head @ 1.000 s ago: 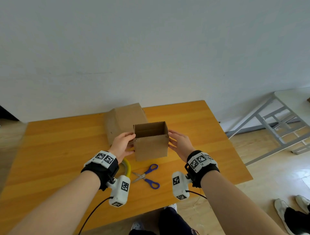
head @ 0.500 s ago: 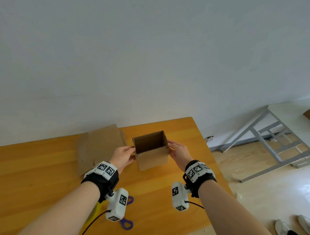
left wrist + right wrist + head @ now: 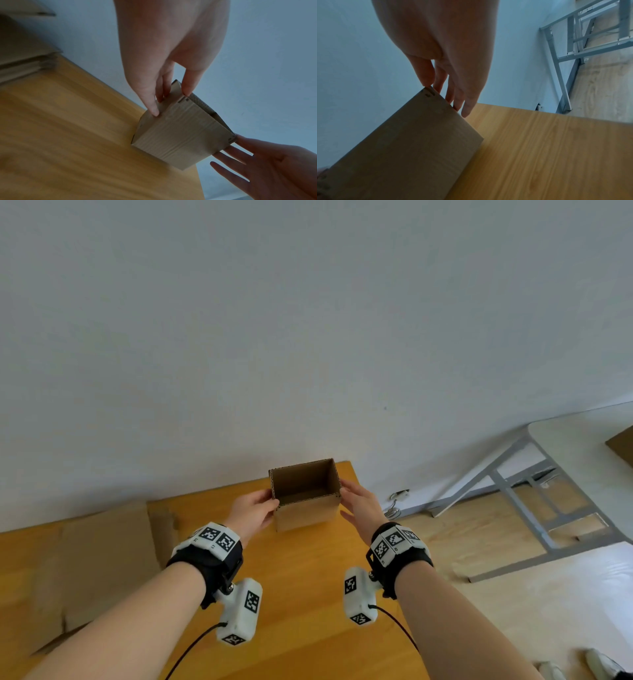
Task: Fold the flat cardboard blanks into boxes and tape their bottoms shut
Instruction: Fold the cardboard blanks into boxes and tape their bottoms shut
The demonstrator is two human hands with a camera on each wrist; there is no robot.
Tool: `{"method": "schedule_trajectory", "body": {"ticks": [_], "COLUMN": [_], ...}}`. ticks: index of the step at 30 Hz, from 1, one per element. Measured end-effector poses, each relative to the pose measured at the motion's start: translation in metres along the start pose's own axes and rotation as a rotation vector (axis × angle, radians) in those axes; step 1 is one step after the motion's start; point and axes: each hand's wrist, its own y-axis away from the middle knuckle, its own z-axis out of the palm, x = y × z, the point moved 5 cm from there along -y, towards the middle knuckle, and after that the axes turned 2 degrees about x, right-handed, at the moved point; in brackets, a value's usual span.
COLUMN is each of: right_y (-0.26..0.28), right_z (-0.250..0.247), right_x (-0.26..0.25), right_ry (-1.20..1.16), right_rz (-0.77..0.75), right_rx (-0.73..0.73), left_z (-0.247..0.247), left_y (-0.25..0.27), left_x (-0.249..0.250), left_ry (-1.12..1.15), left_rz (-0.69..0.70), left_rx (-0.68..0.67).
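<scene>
A folded box (image 3: 306,495) is being set down, open side up, near the far right corner of the worktop (image 3: 308,583), close to the wall. By its upright pose and closed lower end, this box is judged to be finished and in the act of being put aside, though no tape can be made out in any view. The next move is judged to call for a release of both hands and a reach to the pile of flat blanks (image 3: 99,563) lying at the left of the worktop, so that another one can be opened up.

The left hand (image 3: 252,513) is held against the box's left wall, its upper edge pinched between thumb and fingers (image 3: 155,108), as is seen in the left wrist view. The right hand (image 3: 359,505) is kept flat and open, with straight fingers (image 3: 467,106) laid along the right wall and only lightly touching it near the rim. Both forearms are stretched forward, the palms turned inward toward each other with the box between them.
</scene>
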Motion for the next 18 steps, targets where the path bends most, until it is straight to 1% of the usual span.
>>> {"method": "schedule_trajectory", "body": {"ticks": [4, 8, 12, 14, 18], "right_y": [-0.027, -0.039, -0.035, -0.031, -0.011], "right_z": [-0.018, -0.023, -0.022, -0.02, -0.012], "right_x": [-0.005, -0.011, -0.023, -0.032, -0.052], "right_ry": [0.055, 0.166, 0.319, 0.391, 0.544], "right_rz": [-0.01, -0.044, -0.097, -0.133, -0.239], "right_rx": [0.039, 0.042, 0.047, 0.053, 0.072], "left_z": [0.025, 0.037, 0.04, 0.038, 0.02], "left_y": [-0.022, -0.03, -0.029, -0.026, -0.014], "left_x": [0.008, 0.01, 0.015, 0.019, 0.029], "left_ry": [0.007, -0.027, -0.054, -0.086, -0.282], "left_rz": [-0.006, -0.007, -0.009, 0.012, 0.115], "left_rx": [-0.036, -0.006, -0.002, 0.001, 0.001]}}
